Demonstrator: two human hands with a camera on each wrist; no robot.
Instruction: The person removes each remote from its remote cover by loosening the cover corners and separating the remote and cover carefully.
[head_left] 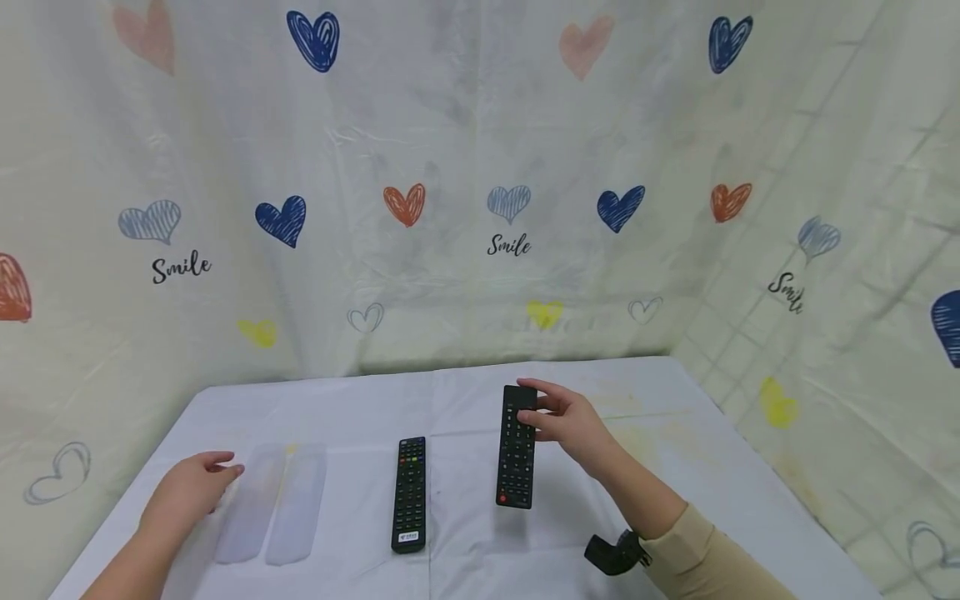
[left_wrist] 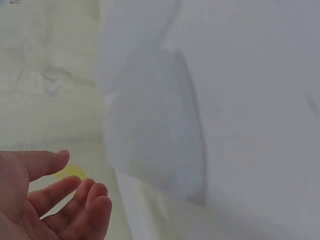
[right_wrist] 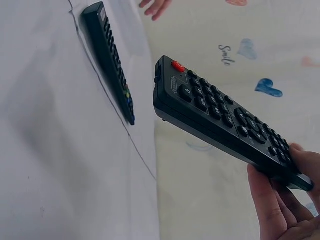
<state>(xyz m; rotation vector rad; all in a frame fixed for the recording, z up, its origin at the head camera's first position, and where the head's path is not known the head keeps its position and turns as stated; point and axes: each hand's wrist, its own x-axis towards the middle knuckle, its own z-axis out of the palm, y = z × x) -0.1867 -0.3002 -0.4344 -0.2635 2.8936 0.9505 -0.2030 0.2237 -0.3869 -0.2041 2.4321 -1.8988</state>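
Note:
My right hand [head_left: 567, 421] grips a black remote control [head_left: 515, 458] by its far end, thumb on the button face and fingers behind it. The remote is held up over the table, its red button at the near end. In the right wrist view the same remote [right_wrist: 215, 110] slants down toward the fingers. A second black remote [head_left: 408, 496], with a white label at its near end, lies on the table to the left. My left hand [head_left: 187, 487] is relaxed and holds nothing, beside two translucent plastic sleeves [head_left: 295, 508] lying side by side.
A white cloth covers the table [head_left: 465, 400]. A patterned curtain [head_left: 450, 283] with hearts and lettering hangs behind it and along the sides. On the right forearm sits a black wrist camera [head_left: 613, 556], just beyond the beige sleeve [head_left: 697, 550].

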